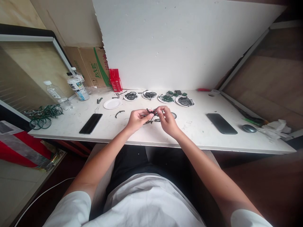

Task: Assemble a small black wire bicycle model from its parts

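- The left hand [138, 119] is closed in a pinch, thumb against fingers, on a small dark part [149, 111]; it is above the worktop [196, 135], near the middle of the front edge.
- The right hand [167, 121] is also nearly closed, its thumb and forefinger meeting at the same part, just beside the left fingertips. The part's exact shape is too small to tell.
- Under and between the hands lie more dark pieces [156, 120], partly hidden; a small spoked wheel [174, 115] shows just beyond the right hand.
- A curved dark strip [119, 113] lies apart, to the left of the left hand.
- Toward the back edge, four white plates [131, 100] carry piles of dark and green parts, with green pieces [176, 93] behind them; a bare plate [113, 104] sits left of these.
- Green model bicycles [44, 115] stand at the left end, near the front left corner, with clear bottles [78, 87] behind.
- A black phone [91, 123] lies near the front edge on the left; a dark flat device [222, 123] and a mouse [249, 128] lie toward the right end.
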`<state>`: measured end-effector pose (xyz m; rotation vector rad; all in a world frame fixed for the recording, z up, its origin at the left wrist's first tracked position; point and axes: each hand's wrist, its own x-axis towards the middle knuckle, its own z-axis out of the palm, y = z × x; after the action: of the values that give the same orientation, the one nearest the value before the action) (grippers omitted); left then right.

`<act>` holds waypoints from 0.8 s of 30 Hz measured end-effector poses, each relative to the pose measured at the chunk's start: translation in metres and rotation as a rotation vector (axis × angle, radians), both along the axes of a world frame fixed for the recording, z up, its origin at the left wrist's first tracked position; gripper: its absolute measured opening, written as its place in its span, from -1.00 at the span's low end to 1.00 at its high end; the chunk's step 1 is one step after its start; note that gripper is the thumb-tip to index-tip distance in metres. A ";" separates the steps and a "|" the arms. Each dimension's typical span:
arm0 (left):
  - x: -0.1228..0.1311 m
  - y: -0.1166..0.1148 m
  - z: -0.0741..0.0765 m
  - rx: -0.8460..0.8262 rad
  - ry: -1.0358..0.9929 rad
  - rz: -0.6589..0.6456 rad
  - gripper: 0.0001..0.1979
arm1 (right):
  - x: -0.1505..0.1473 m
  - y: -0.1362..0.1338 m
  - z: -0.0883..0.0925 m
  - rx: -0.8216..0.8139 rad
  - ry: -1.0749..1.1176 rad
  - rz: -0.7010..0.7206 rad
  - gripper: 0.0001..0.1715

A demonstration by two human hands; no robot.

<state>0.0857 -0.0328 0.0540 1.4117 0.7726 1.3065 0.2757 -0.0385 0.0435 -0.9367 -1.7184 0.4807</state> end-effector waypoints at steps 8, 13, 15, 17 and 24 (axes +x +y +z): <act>0.004 -0.004 0.000 -0.021 -0.042 -0.004 -0.56 | -0.003 -0.006 0.005 0.055 -0.034 -0.041 -0.66; 0.006 -0.005 0.001 -0.044 -0.063 -0.010 -0.55 | -0.005 -0.005 0.002 0.053 -0.026 -0.043 -0.64; 0.006 -0.005 0.001 -0.043 -0.060 -0.013 -0.55 | -0.005 -0.004 0.001 0.057 -0.026 -0.043 -0.64; 0.006 -0.005 0.000 -0.040 -0.057 -0.016 -0.55 | -0.005 -0.004 0.000 0.063 -0.029 -0.046 -0.64; 0.006 -0.004 -0.002 -0.033 -0.060 -0.006 -0.56 | -0.003 -0.004 0.003 0.129 -0.093 -0.055 -0.69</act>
<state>0.0916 -0.0370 0.0518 1.3418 0.7458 1.3204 0.2726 -0.0430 0.0460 -0.9230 -1.7801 0.2898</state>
